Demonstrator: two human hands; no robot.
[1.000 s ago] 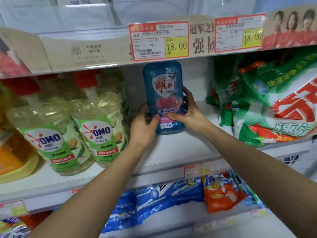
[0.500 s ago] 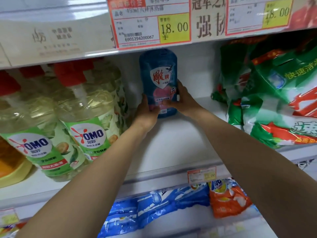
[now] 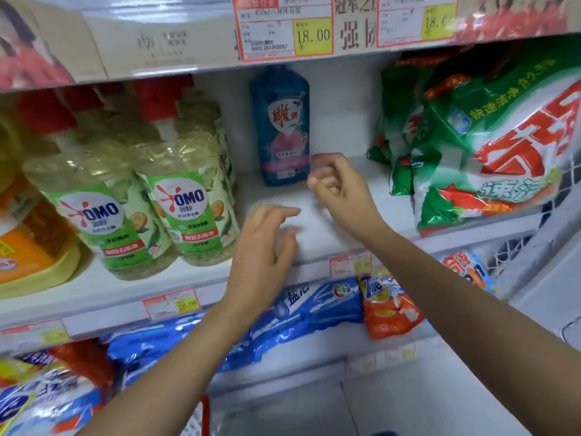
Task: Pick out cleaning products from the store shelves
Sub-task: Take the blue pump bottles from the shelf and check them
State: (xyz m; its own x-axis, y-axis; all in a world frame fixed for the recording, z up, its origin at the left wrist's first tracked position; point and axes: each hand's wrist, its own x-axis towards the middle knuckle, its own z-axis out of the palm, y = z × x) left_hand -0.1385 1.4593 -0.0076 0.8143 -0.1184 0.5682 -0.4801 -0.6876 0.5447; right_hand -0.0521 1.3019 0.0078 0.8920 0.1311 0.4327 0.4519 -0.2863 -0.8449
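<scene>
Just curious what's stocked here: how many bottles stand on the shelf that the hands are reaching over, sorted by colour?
Pale yellow OMO bottles, labels showing: 2
Blue bottle: 1
Orange jug, at the left edge: 1
Total: 4
More bottles stand behind the OMO ones, too hidden to count.

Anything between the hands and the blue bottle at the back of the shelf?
Nothing visible. Only bare shelf lies between the blue bottle, the left hand and the right hand; OMO bottles and green bags sit off to either side.
</scene>
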